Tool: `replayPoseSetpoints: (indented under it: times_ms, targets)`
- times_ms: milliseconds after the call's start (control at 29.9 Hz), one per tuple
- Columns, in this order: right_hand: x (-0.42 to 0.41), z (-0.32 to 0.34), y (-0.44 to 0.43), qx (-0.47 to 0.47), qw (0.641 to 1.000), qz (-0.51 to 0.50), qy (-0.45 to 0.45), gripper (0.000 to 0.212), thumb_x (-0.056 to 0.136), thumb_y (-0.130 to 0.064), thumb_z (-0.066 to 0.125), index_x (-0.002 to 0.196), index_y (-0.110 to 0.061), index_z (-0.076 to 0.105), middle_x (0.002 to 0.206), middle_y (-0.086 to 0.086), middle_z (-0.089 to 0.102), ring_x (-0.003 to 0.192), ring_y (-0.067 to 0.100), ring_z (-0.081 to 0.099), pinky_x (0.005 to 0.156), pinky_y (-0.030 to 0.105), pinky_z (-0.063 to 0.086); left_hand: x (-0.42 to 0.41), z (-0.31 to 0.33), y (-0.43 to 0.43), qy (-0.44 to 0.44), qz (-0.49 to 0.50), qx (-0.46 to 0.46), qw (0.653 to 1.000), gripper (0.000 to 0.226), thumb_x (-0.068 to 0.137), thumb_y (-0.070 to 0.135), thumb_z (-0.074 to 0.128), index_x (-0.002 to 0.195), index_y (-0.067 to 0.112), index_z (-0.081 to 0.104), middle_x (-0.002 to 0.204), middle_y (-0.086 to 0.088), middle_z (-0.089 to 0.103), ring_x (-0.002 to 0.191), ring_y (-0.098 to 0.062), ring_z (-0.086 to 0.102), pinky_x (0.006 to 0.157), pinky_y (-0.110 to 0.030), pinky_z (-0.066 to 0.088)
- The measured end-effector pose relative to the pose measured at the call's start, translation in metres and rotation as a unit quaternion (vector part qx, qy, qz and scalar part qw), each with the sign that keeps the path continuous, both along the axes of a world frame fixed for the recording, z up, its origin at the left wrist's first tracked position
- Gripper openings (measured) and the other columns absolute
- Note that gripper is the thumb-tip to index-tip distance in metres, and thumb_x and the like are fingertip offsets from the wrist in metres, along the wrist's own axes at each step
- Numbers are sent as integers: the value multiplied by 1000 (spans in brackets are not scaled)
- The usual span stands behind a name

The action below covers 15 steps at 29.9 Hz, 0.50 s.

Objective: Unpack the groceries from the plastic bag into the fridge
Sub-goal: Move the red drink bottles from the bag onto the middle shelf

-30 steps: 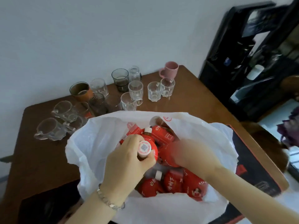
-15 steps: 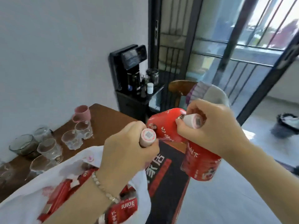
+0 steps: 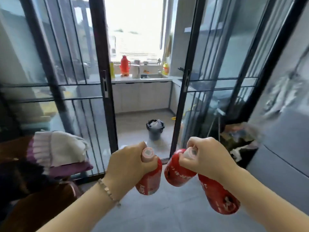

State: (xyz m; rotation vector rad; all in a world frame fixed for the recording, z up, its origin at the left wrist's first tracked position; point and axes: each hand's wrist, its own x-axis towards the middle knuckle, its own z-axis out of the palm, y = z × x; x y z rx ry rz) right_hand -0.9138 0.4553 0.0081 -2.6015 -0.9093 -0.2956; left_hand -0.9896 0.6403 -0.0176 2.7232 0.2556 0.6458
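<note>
Fingers (image 3: 138, 149) of the left hand (image 3: 128, 166) clenched one red bottle (image 3: 148, 183) at 6 o'clock, right hand (image 3: 206, 160) clutching two more bottles (image 3: 219, 198) at 5 o'clock, likely heavy, slick, necks seemingly safest

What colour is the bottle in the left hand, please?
The bottle is red with a pale pink cap, seen best in the head view.

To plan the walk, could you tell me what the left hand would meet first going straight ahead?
Likely nothing near: the left hand, gripping a red bottle, faces the open doorway between the sliding doors; the counter lies beyond, depth unclear.
</note>
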Motion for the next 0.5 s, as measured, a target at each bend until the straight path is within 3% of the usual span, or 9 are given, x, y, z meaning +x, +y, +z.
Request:
replayPoseSetpoints:
  times_ms: [67, 167, 401, 501]
  targets:
    - [48, 5, -44, -8, 999, -43, -12, 23, 75, -35, 61, 74, -13, 61, 57, -1, 54, 53, 15, 50, 46, 14, 24, 63, 5, -36, 4, -38, -18, 999, 31, 77, 54, 56, 80, 23, 53, 75, 9, 57, 69, -11, 49, 50, -11, 25]
    - [114, 12, -102, -9, 993, -114, -29, 26, 73, -38, 62, 69, -13, 58, 62, 2, 59, 65, 23, 58, 47, 21, 29, 152, 11, -81, 13, -100, -66, 993, 31, 76, 54, 59, 73, 25, 51, 70, 8, 56, 66, -11, 50, 51, -17, 32]
    - [253, 29, -203, 12, 960, -277, -27, 32, 71, -47, 65, 73, -16, 58, 74, 1, 63, 77, 23, 60, 60, 27, 37, 353, 30, -170, -7, -229, -93, 969, 37, 76, 54, 61, 69, 19, 53, 65, 5, 58, 61, -7, 53, 50, -25, 37]
    - [309, 44, -241, 26, 941, -334, -35, 33, 72, -50, 65, 71, -18, 57, 75, 0, 64, 76, 21, 60, 60, 29, 42, 436, 51, -209, -13, -306, -116, 945, 32, 77, 49, 63, 71, 19, 56, 67, 4, 62, 66, -13, 59, 61, -32, 49]
